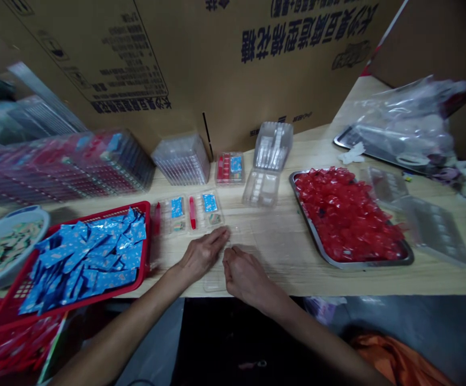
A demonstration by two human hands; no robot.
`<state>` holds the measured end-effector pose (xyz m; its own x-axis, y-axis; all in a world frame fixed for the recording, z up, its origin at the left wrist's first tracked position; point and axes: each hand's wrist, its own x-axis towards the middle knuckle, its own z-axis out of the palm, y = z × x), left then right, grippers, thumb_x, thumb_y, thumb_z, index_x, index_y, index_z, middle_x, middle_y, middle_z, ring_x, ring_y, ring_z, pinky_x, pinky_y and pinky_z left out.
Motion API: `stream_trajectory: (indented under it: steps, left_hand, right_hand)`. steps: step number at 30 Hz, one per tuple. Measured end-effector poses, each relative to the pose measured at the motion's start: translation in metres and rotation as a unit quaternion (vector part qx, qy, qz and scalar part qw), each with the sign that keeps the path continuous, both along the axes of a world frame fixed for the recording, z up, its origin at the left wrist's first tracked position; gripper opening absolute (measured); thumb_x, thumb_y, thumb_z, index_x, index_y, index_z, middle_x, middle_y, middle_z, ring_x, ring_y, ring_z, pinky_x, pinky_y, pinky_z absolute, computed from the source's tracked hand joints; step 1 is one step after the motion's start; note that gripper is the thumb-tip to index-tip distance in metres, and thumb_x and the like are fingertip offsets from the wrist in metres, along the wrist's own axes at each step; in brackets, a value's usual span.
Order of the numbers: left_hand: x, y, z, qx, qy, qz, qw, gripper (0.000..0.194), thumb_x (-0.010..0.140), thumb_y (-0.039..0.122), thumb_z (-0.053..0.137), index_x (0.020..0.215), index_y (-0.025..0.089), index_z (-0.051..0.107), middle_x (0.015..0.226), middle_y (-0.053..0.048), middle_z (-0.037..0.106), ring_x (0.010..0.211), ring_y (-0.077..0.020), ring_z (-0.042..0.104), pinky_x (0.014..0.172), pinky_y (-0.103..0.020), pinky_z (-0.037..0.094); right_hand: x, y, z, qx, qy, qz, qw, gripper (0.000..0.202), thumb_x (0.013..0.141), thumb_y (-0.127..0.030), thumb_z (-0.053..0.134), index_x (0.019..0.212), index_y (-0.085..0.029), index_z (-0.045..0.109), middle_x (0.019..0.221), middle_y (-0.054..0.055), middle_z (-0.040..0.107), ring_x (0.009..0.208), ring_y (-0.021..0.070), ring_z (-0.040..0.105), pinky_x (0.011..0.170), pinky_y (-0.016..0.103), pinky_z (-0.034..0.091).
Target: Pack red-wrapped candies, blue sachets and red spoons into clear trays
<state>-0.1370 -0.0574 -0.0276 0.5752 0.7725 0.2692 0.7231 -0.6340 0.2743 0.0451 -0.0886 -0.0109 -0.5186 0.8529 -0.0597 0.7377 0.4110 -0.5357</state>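
Note:
Near the front edge of the table, a clear plastic case [216,283] lies under my hands, largely covered by them. My left hand [205,252] is closed, its fingers pressed together at the case's left side. Curled beside it, my right hand [244,273] grips at the case too; the fingertips are partly hidden. Just beyond my left hand lie open cases, each with a blue sachet [209,202], a red stick-like piece [193,213] and a small patterned piece [215,219]. Farther back is a closed filled case [230,169].
At left stand a red basket [147,241] of blue sachets, a bowl [40,212] of small pieces and stacked filled cases [112,166]. Empty cases [182,161] stand behind. A metal tray [325,256] of red-wrapped pieces is right. A cardboard box [201,64] walls the back.

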Motion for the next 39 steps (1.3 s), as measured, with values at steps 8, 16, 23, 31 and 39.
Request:
stream_trajectory:
  steps: [8, 16, 23, 31, 39]
  left_hand:
    - [0.001, -0.011, 0.003, -0.044, 0.104, 0.024, 0.993, 0.061, 0.09, 0.008, 0.048, 0.149, 0.019, 0.041, 0.153, -0.013, 0.044, 0.122, -0.0253, 0.062, 0.087, -0.034, 0.061]
    - [-0.003, -0.005, 0.014, -0.014, -0.185, 0.17, 0.968, 0.049, 0.09, 0.004, 0.042, 0.132, 0.021, 0.059, 0.124, -0.008, 0.068, 0.115, -0.0182, 0.065, 0.1, -0.035, 0.054]
    - [-0.002, -0.007, 0.0, -0.041, 0.015, 0.058, 0.997, 0.058, 0.086, 0.003, 0.047, 0.14, 0.022, 0.053, 0.139, -0.012, 0.06, 0.107, -0.0223, 0.07, 0.078, -0.03, 0.061]
    - [-0.016, 0.009, 0.01, -0.093, -0.028, -0.031, 0.995, 0.066, 0.08, -0.002, 0.046, 0.141, 0.023, 0.052, 0.143, -0.008, 0.058, 0.126, -0.0199, 0.06, 0.098, -0.035, 0.055]
    - [0.016, 0.012, 0.021, -0.092, -0.129, 0.18, 0.971, 0.019, 0.093, 0.031, 0.061, 0.102, 0.02, 0.073, 0.092, -0.006, 0.074, 0.078, -0.0166, 0.068, 0.071, -0.026, 0.051]
  right_hand:
    - [0.0, 0.001, 0.006, -0.022, -0.013, 0.02, 0.999, 0.029, 0.085, -0.009, 0.046, 0.113, -0.011, 0.057, 0.106, 0.014, 0.066, 0.094, 0.0216, 0.063, 0.082, 0.032, 0.047]
    - [0.004, 0.006, 0.007, -0.007, -0.017, 0.029, 0.999, 0.018, 0.083, -0.01, 0.05, 0.099, -0.015, 0.057, 0.095, 0.009, 0.065, 0.082, 0.019, 0.061, 0.071, 0.03, 0.043]
    - [0.002, 0.009, 0.009, -0.006, -0.012, 0.034, 0.999, 0.019, 0.086, -0.009, 0.047, 0.1, -0.014, 0.058, 0.096, 0.009, 0.065, 0.086, 0.0191, 0.062, 0.077, 0.03, 0.044]
    - [0.0, 0.011, 0.016, -0.03, -0.031, 0.038, 0.998, 0.02, 0.088, -0.01, 0.046, 0.103, -0.013, 0.059, 0.1, 0.011, 0.067, 0.087, 0.0194, 0.063, 0.076, 0.029, 0.044]
    - [0.006, 0.018, 0.015, -0.022, -0.007, 0.078, 0.997, 0.013, 0.089, -0.01, 0.048, 0.096, -0.014, 0.059, 0.095, 0.009, 0.066, 0.085, 0.0173, 0.061, 0.076, 0.028, 0.042]
